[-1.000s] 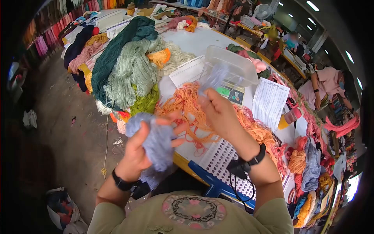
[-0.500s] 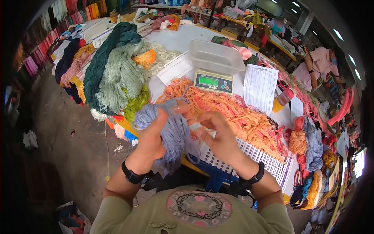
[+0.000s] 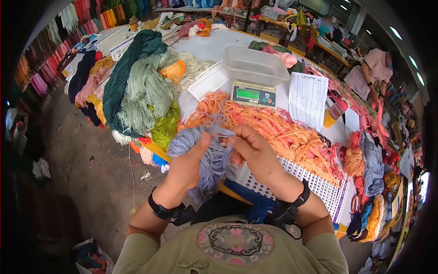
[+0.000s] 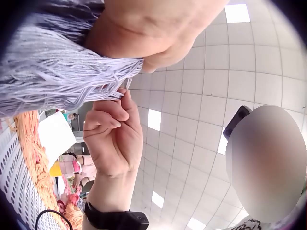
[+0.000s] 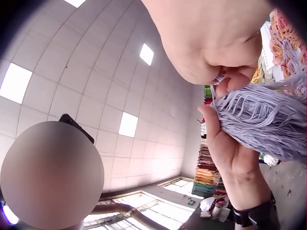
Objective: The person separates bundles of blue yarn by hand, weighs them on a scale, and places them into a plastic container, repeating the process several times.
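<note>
A bundle of blue-lavender yarn [image 3: 207, 160] hangs from the left hand [image 3: 188, 166], which grips it with the thumb on top. Beside it, the right hand [image 3: 258, 155] pinches strands at the bundle's upper end between thumb and fingertips. In the left wrist view the yarn [image 4: 57, 76] fans out to the left, and the right hand [image 4: 112, 139] holds its looped end with curled fingers. From the right wrist view, the left hand [image 5: 235, 153] lies under the yarn [image 5: 264, 115], close to the right hand [image 5: 216, 43].
Orange yarn [image 3: 273, 137] spreads over the table before a scale [image 3: 252, 94] bearing a clear plastic tub [image 3: 255, 66]. Green skeins [image 3: 148, 96] lie at the left, a printed sheet [image 3: 308, 100] at the right. A punched white board [image 3: 292, 178] is near the front edge.
The right hand came back from near the scale to the left hand and now pinches the bundle's strands. The yarn has been drawn together between both hands.
</note>
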`<move>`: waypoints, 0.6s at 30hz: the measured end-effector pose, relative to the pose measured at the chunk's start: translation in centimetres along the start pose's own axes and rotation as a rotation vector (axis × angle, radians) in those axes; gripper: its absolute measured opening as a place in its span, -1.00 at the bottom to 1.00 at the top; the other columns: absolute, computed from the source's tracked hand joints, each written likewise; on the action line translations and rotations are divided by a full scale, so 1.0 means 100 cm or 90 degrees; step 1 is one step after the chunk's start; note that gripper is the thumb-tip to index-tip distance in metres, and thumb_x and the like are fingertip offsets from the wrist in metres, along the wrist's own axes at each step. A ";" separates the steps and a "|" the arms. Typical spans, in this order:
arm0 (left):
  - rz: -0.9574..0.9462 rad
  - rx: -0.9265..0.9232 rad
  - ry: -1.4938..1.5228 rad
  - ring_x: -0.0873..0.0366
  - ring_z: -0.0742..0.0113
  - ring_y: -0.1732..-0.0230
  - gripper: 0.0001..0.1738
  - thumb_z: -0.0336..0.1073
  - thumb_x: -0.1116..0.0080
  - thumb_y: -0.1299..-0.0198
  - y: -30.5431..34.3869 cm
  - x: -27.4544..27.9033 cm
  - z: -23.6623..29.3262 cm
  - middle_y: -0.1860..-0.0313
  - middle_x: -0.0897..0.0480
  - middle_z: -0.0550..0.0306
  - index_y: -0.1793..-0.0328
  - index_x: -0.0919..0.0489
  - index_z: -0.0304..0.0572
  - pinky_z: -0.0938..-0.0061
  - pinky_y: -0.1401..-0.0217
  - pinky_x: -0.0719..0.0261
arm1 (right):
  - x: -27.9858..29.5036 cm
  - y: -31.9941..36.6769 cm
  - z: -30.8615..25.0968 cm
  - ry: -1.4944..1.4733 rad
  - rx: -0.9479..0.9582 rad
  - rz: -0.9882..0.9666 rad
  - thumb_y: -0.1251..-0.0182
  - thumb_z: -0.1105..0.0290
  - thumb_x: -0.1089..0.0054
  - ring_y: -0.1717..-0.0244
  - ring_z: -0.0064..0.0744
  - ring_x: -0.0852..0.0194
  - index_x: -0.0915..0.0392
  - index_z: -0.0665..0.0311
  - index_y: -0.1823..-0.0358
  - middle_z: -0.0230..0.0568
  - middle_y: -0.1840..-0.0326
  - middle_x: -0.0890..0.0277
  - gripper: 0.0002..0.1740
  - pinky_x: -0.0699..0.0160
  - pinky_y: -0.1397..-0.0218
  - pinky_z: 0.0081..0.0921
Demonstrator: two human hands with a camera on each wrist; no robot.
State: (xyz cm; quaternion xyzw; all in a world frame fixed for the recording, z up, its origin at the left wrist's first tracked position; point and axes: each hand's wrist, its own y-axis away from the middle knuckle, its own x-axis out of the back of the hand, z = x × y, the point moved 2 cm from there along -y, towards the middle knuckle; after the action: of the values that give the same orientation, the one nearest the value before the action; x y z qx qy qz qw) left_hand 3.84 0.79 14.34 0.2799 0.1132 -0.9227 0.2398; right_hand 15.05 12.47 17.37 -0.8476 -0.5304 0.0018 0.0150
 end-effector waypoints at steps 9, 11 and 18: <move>0.033 -0.038 0.034 -0.54 0.37 -0.01 -0.62 -0.15 -0.11 -0.34 -0.004 -0.007 -0.010 0.01 -0.61 0.12 -0.12 -0.54 -0.28 0.41 -0.12 -0.49 | -0.002 -0.008 0.022 0.139 0.148 -0.030 -0.38 0.40 -0.13 0.50 -0.76 -0.31 -0.50 0.25 0.21 -0.49 0.36 -0.45 -0.91 -0.29 0.47 -0.75; 0.035 -0.049 0.028 -0.55 0.37 0.01 -0.63 -0.17 -0.12 -0.33 -0.003 -0.007 -0.009 0.03 -0.62 0.12 -0.10 -0.55 -0.29 0.42 -0.10 -0.50 | -0.002 -0.003 0.008 0.085 0.044 0.022 -0.28 0.44 -0.23 0.47 -0.80 -0.16 -0.51 0.31 0.27 -0.47 0.22 -0.45 -0.89 -0.22 0.42 -0.68; -0.008 -0.057 -0.054 -0.58 0.34 0.06 -0.74 -0.38 -0.13 -0.27 -0.004 -0.009 -0.002 0.10 -0.65 0.09 -0.04 -0.57 -0.34 0.44 -0.04 -0.53 | 0.004 -0.002 0.010 -0.069 0.028 0.016 -0.29 0.44 -0.22 0.51 -0.80 -0.14 -0.52 0.26 0.28 -0.50 0.27 -0.41 -0.92 -0.14 0.48 -0.74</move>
State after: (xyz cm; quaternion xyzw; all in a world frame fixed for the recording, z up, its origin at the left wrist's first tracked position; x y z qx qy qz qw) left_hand 4.43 1.51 14.77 0.2287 0.1459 -0.9293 0.2506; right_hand 14.99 12.91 16.43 -0.8522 -0.5197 0.0595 0.0049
